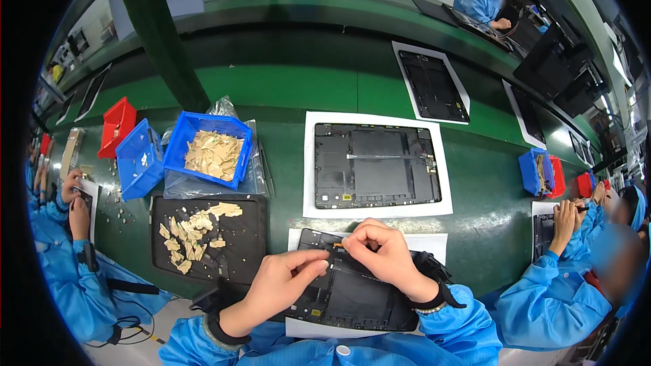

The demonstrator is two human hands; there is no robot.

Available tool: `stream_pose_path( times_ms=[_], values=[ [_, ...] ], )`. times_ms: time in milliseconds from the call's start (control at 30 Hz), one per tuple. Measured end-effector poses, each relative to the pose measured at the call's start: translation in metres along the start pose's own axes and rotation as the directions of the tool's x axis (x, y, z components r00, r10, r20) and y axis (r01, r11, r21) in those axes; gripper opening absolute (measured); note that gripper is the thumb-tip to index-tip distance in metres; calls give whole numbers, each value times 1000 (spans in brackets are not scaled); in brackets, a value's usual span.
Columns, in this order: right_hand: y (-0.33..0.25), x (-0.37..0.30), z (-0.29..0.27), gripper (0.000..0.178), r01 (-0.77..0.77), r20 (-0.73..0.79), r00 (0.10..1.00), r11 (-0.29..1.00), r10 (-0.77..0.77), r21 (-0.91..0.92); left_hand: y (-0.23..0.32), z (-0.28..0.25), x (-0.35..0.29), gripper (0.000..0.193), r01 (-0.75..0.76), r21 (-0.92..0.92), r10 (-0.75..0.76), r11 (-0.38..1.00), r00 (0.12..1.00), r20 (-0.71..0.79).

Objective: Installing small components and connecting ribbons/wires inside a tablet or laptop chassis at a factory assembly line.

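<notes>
In front of me a black tablet back shell (363, 301) lies slightly askew on a white sheet (430, 247). Over its upper left part, my left hand (281, 285) holds thumb and forefinger together in a pinch. My right hand (383, 254) pinches close to the shell's far edge, beside a small orange strip (338, 245). Whatever sits between the fingertips of either hand is too small or too hidden to make out. A second open tablet shell (380, 163) rests flat on its own white sheet just beyond.
Left of me, a black tray (254, 244) carries scattered beige pieces (193, 234). Behind it stand a blue bin (178, 156) of similar pieces, another blue bin (139, 169) and a red bin (119, 129). Co-workers sit at both sides; another shell (434, 88) lies farther back.
</notes>
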State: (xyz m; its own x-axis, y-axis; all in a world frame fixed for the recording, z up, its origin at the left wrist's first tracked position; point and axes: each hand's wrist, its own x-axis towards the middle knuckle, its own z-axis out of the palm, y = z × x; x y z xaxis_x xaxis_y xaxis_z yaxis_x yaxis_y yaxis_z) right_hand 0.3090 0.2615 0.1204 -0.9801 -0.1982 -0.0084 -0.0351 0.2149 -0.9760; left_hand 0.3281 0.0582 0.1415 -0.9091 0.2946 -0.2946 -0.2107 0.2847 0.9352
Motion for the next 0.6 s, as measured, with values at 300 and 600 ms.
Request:
stream_pose_path(
  times_ms=[300,600],
  values=[
    [14,6,15,8,217,-121,941,837,-317,-503,-24,14,5,17,-313,786,597,534,797,-88],
    [18,8,18,9,227,-113,936,816,-334,-531,-28,15,9,18,-308,852,619,423,785,-24]
  ],
)
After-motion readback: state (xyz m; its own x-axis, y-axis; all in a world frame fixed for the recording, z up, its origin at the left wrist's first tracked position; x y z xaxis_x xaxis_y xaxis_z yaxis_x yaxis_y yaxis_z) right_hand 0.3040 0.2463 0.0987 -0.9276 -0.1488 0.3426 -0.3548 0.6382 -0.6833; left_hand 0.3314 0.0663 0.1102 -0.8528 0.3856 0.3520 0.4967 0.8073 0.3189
